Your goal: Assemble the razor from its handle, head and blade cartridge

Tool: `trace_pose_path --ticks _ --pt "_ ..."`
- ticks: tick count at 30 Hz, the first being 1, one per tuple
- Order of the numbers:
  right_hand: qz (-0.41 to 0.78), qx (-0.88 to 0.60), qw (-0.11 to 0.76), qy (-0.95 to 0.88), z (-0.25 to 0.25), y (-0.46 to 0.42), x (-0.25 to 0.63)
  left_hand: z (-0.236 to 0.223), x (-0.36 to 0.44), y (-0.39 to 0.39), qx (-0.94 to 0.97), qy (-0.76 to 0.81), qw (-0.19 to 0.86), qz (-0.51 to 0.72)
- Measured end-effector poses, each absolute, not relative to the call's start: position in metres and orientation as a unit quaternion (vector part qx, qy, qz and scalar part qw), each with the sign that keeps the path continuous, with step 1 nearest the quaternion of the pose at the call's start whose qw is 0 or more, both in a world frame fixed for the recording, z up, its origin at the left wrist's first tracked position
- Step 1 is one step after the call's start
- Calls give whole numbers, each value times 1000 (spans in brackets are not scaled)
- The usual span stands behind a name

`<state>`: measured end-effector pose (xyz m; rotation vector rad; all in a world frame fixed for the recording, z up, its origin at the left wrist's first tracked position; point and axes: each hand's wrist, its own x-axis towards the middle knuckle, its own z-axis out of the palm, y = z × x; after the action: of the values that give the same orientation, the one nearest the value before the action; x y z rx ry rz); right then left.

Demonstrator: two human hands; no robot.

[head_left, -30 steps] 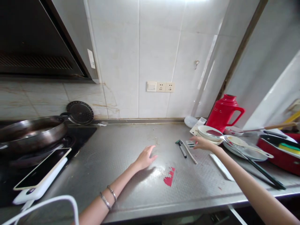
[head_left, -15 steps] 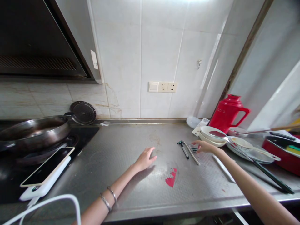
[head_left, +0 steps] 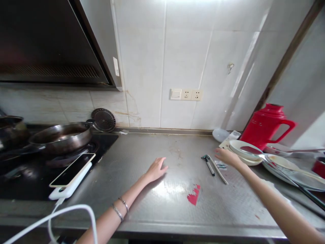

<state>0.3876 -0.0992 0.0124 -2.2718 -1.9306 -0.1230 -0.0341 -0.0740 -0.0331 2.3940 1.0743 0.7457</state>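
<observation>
My left hand (head_left: 156,170) hovers low over the middle of the steel counter (head_left: 142,149), palm down, thumb and fingers apart, with nothing in it. On the right, my right hand (head_left: 227,156) is stretched out with slightly bent fingers, and nothing shows in its grasp. Just below its fingers lies a small clear pack with dark strips (head_left: 220,165), perhaps blades. Left of that pack are a black-and-grey razor (head_left: 208,166) and a thin, pale curved strip (head_left: 218,170), side by side. A torn red paper or sticker piece (head_left: 194,195) lies nearer the front edge.
Stacked bowls (head_left: 245,145), a glass lid (head_left: 294,169) and a red thermos (head_left: 265,125) crowd the right side. At left, a steel pan (head_left: 62,137) sits on the black cooktop, near a phone (head_left: 73,169) on a white power bank with a looping cable (head_left: 73,207).
The view has swung left, so everything appears farther right. My right hand has drawn back and up from the small pack, which now shows more fully. My left hand stays in nearly the same pose.
</observation>
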Motion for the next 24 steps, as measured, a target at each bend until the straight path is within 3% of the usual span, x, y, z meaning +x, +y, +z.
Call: trace_pose_path --ticks 14,24 --pt "10 -653 125 -747 -6 -82 228 -41 -117 -42 816 521 85 236" --pt "-8 -643 167 -748 -47 -95 211 -48 -126 -36 815 540 43 206"
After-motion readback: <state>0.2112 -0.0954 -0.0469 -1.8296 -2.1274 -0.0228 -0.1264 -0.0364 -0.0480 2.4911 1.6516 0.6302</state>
